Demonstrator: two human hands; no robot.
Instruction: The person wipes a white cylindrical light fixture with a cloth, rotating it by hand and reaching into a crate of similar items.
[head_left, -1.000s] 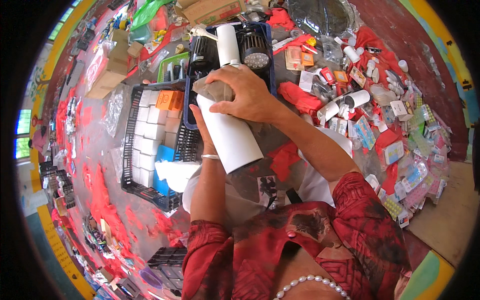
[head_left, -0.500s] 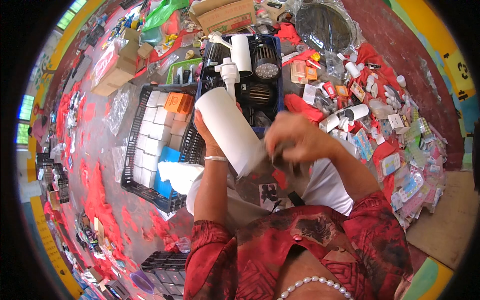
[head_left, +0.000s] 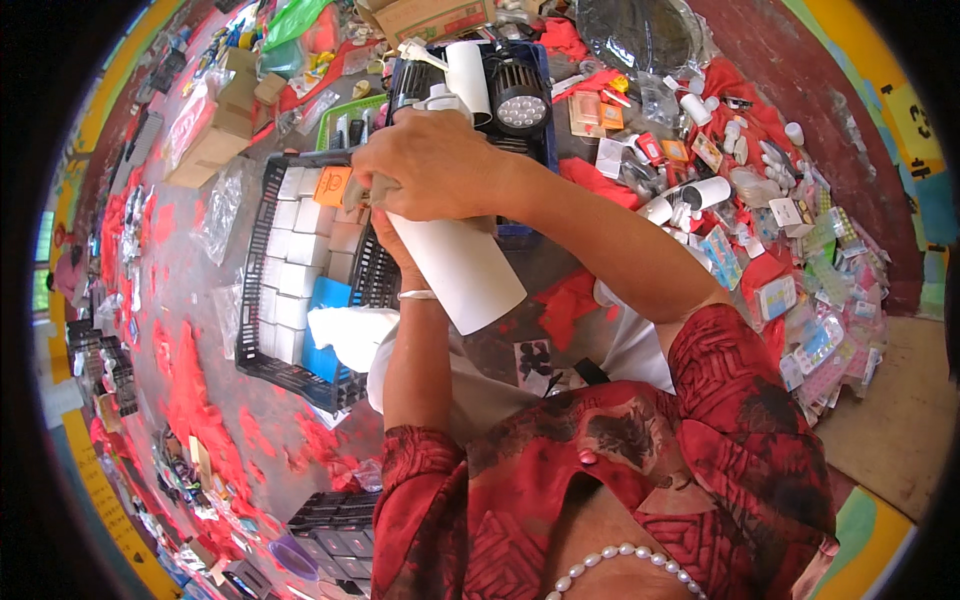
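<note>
A white cylindrical track light [head_left: 462,268] slants in front of me, its lower end toward my lap. My left hand [head_left: 392,240] is wrapped round its left side, mostly hidden behind my other arm and the light. Across the upper end lies my right hand [head_left: 430,165], fingers curled round a grey-brown cloth [head_left: 380,190] pressed against the white surface. Just beyond, a blue crate [head_left: 549,145] holds other spotlights, among them a black one with a ring of lenses [head_left: 521,108] and a white cylinder [head_left: 467,82].
Left of the light stands a black basket [head_left: 258,365] filled with small white boxes, an orange box [head_left: 332,186] and a blue one [head_left: 325,330]. A green basket [head_left: 328,128] and a cardboard box [head_left: 215,130] stand farther back. Loose packages [head_left: 820,350] lie heaped at the right.
My right hand, with the cloth, has swung from the light's lower end up and left to its upper end. The left hand keeps its hold; the view has shifted slightly.
</note>
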